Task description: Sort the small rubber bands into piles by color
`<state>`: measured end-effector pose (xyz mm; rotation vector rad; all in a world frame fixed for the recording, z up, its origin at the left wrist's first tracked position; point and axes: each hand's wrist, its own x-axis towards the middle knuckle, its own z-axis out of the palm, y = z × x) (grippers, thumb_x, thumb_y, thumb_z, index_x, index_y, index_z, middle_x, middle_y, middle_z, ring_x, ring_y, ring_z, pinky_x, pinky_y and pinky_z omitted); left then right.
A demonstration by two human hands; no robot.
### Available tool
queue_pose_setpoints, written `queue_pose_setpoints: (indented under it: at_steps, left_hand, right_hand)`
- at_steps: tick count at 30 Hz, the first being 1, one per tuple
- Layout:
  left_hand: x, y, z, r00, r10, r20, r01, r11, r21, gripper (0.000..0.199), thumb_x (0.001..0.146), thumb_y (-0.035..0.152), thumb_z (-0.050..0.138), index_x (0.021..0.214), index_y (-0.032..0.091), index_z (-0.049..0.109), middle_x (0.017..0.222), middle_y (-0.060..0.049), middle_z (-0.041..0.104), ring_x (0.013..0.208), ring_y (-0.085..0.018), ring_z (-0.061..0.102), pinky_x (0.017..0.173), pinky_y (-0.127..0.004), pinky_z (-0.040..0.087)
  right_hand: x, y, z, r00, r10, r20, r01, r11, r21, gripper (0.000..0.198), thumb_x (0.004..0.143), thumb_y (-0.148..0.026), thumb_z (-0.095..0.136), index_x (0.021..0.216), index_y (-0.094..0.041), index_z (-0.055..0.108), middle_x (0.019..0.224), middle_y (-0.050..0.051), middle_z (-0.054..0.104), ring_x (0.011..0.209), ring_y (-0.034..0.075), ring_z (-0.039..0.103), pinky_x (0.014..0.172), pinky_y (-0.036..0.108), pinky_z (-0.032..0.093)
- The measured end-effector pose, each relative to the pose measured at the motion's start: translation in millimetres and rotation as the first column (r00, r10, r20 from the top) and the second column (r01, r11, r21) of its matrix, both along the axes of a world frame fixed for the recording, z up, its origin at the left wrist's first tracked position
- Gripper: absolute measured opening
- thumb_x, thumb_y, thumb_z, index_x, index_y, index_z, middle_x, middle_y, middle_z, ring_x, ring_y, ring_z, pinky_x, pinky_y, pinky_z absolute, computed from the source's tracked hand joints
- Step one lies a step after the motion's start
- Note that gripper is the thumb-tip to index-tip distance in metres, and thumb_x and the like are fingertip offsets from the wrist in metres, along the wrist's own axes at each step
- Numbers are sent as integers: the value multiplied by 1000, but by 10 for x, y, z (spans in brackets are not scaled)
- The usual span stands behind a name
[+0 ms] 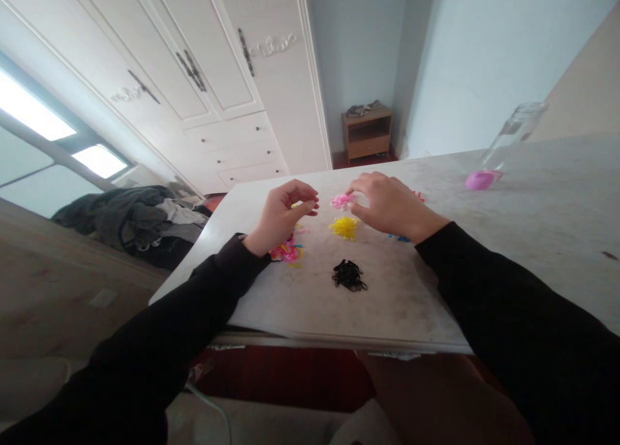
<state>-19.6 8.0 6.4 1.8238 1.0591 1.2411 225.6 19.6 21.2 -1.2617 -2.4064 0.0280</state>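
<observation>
Small loops that look like rubber hair bands lie in colour piles on the white table. My right hand is over the pink pile, thumb and forefinger apart at its right edge. My left hand is to the left of that pile, its fingers curled and the thumb close to the fingertips; anything between them is too small to make out. Below my left hand lies a mixed-colour pile, partly hidden by the wrist. A yellow pile and a black pile sit between my forearms.
Blue bands and red bands show partly behind my right hand. At the table's far right lie a clear glass bottle and a pink object. Dark clothes are heaped beyond the left edge, near a white wardrobe.
</observation>
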Motion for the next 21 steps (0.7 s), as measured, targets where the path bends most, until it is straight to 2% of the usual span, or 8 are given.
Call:
queue_pose_setpoints:
  at_steps: [6,9,14,18,21]
  left_hand:
    - [-203,131,90,991,95,-95,-83,988,128,14,77,23,75,88,20,68,80,-2,71,72,-13,68,63,-25,59]
    - [-336,154,177,968,96,-233,-63,988,143,13,78,25,76,88,19,70,75,-1,70,66,-12,64,58,-24,52]
    - [-490,141,280,828,-78,-556,107,994,20,16,80,31,76,91,19,77,71,-1,73,64,-14,66,63,-26,52]
    - [-561,156,306,708,-142,-692,190,982,-8,17,78,28,73,92,20,79,80,-2,81,70,-16,72,67,-26,53]
    - [-603,178,305,651,-174,-739,239,971,-18,20,77,25,71,94,22,80,80,0,81,71,-16,73,68,-25,53]
  right_hand:
    - [111,40,-30,994,-25,-111,23,999,-23,28,93,-27,58,105,-14,80,120,16,79,115,32,69,102,45,51]
    - [195,100,-63,986,-54,-155,53,999,-5,25,92,-26,60,101,-16,80,114,15,79,111,31,70,101,45,52]
    - [274,160,-93,982,-88,-167,91,996,8,21,90,-27,63,95,-17,80,108,13,79,102,29,70,96,45,53]
    - [266,137,-87,985,-76,-154,78,997,4,21,91,-26,62,93,-17,81,104,13,79,101,30,70,94,45,53]
    - [258,117,-76,987,-72,-146,72,997,-2,22,91,-26,61,92,-17,81,104,14,79,101,30,69,93,45,53]
